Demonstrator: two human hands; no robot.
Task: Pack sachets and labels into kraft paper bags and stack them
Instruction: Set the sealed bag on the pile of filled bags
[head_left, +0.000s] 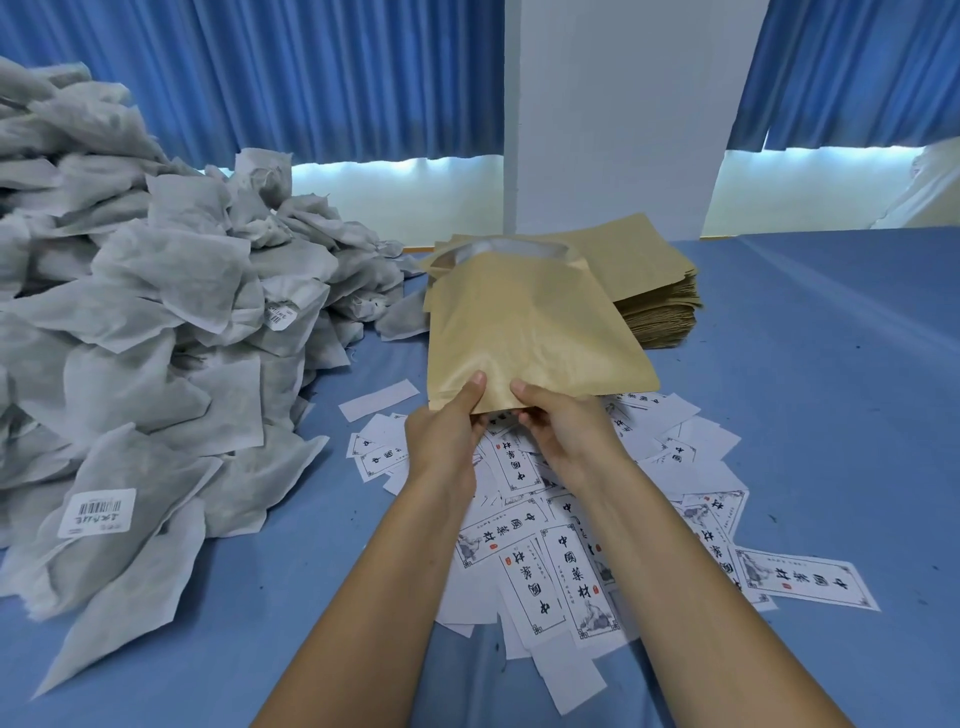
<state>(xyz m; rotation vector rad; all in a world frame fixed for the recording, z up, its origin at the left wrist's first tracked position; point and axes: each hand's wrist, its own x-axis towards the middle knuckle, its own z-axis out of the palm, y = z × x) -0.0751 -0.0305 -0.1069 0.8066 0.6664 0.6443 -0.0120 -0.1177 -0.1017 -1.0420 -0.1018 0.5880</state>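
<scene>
Both hands, left hand (448, 431) and right hand (563, 426), pinched the near edge of a kraft bag (530, 332) above scattered labels (550, 545). Its mouth gaped open. A heap of sachets (135, 312) lay left; a stack of bags (649, 291) sat behind.

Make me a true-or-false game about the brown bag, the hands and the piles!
1. Both hands hold one kraft paper bag. True: the left hand and the right hand pinch its near edge.
2. The bag's open mouth faces the person. False: the mouth is at the far end, pointing away.
3. The grey sachets are piled to the left of the labels. True.
4. The stack of kraft bags sits on top of the sachets. False: it lies on the blue table, behind the held bag.
</scene>
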